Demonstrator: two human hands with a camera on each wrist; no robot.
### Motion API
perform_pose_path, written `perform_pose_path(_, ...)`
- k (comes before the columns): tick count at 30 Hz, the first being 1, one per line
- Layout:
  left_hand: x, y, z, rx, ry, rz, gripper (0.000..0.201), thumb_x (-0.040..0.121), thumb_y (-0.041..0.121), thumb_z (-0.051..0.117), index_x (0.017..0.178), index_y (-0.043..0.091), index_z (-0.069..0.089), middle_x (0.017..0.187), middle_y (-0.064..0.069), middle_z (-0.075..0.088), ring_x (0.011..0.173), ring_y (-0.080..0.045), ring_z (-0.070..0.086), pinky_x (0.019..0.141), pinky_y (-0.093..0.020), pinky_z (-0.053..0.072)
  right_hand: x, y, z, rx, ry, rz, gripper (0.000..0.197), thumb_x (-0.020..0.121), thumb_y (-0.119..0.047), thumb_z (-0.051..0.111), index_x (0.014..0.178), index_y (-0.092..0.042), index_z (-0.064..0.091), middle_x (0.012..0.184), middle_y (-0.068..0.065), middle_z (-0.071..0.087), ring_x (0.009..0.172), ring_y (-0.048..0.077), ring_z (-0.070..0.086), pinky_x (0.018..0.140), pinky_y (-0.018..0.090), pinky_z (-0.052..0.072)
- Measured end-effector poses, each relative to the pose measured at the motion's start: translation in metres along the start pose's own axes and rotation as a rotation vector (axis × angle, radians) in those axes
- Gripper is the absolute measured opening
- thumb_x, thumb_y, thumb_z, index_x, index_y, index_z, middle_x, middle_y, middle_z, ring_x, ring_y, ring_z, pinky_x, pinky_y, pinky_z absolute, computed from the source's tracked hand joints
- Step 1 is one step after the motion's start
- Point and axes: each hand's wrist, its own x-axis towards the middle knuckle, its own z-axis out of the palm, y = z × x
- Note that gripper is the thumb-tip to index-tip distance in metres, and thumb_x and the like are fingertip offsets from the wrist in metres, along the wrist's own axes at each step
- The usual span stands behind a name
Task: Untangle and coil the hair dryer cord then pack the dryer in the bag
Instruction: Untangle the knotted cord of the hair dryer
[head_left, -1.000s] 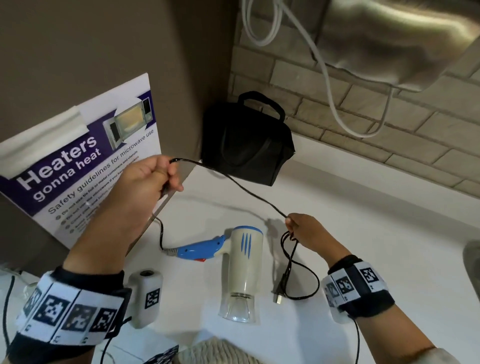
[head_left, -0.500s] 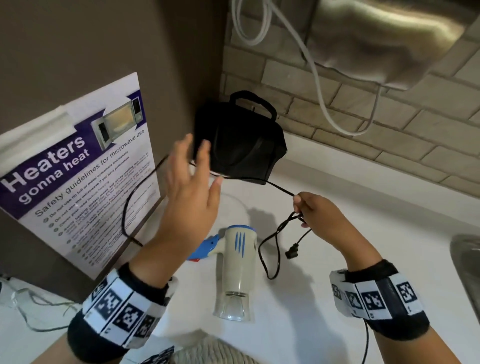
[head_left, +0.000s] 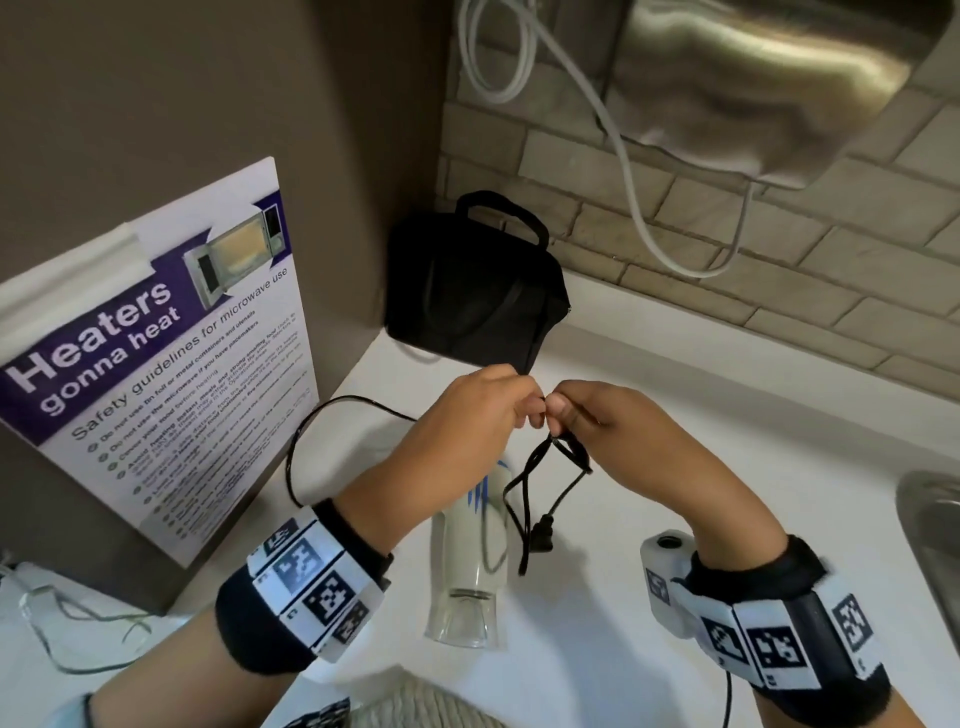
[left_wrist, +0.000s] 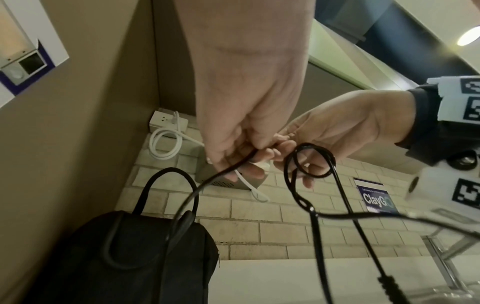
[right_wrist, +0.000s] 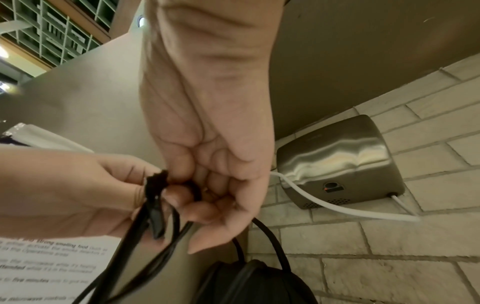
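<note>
The white hair dryer (head_left: 475, 561) with blue stripes lies on the white counter (head_left: 675, 415), nozzle toward me, partly hidden under my left forearm. Its black cord (head_left: 527, 499) hangs in loops from my two hands, plug (head_left: 540, 538) dangling above the dryer. My left hand (head_left: 483, 410) pinches the cord (left_wrist: 228, 168) beside my right hand (head_left: 587, 421), which grips a small coil of cord (left_wrist: 311, 162) (right_wrist: 155, 197). Another stretch of cord (head_left: 311, 431) arcs left over the counter. The black bag (head_left: 467, 291) (left_wrist: 124, 257) (right_wrist: 254, 283) stands shut in the back corner.
A purple microwave safety poster (head_left: 156, 364) leans on the left wall. A steel hand dryer (head_left: 779, 88) (right_wrist: 340, 162) with a white cable (head_left: 623, 156) hangs on the brick wall above. A sink rim (head_left: 930, 545) shows at the right edge.
My left hand, open in the air half a second ago, has come right and pinched the cord beside my right hand. The right hand has risen, lifting the plug off the counter.
</note>
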Motion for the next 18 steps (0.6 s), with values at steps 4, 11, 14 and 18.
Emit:
perform_pose_path(4, 0.0, -0.006, -0.007, -0.088, 0.037, -0.051, 0.024, 0.094, 0.01, 0.049, 0.081, 0.018, 0.067, 0.077, 0.008, 0.059, 0.074, -0.001, 0.054, 0.071, -0.024, 0.047, 0.0, 0.0, -0.004, 0.151, -0.035, 0.025, 0.033, 0.1, -0.033, 0.039, 0.08, -0.023, 0.063, 0.08, -0.01, 0.063, 0.075, 0.001, 0.054, 0.077, 0.024, 0.046)
perform_pose_path(11, -0.005, 0.009, -0.021, -0.184, 0.06, -0.09, 0.027, 0.094, 0.008, 0.048, 0.076, 0.015, 0.066, 0.067, 0.003, 0.062, 0.059, 0.001, 0.054, 0.054, -0.01, 0.037, 0.005, -0.009, -0.009, 0.266, 0.0, -0.058, 0.036, 0.098, -0.021, 0.045, 0.064, -0.024, 0.058, 0.059, -0.014, 0.053, 0.056, -0.001, 0.043, 0.055, 0.009, 0.034)
perform_pose_path(14, -0.006, 0.013, -0.029, -0.239, 0.102, -0.095, 0.029, 0.094, 0.006, 0.047, 0.072, 0.014, 0.064, 0.062, 0.003, 0.058, 0.051, 0.003, 0.049, 0.051, -0.007, 0.033, 0.009, -0.011, -0.005, 0.241, 0.005, -0.08, 0.039, 0.098, -0.012, 0.044, 0.061, -0.019, 0.049, 0.049, -0.019, 0.048, 0.051, -0.002, 0.043, 0.052, 0.008, 0.033)
perform_pose_path(18, -0.009, 0.012, -0.037, -0.35, 0.168, -0.111, 0.036, 0.096, 0.011, 0.047, 0.066, 0.025, 0.059, 0.058, 0.009, 0.055, 0.06, -0.003, 0.05, 0.067, -0.023, 0.043, 0.016, -0.005, 0.003, 0.255, 0.018, -0.085, 0.039, 0.098, -0.011, 0.042, 0.06, -0.021, 0.046, 0.053, -0.012, 0.042, 0.052, 0.001, 0.037, 0.052, 0.011, 0.03)
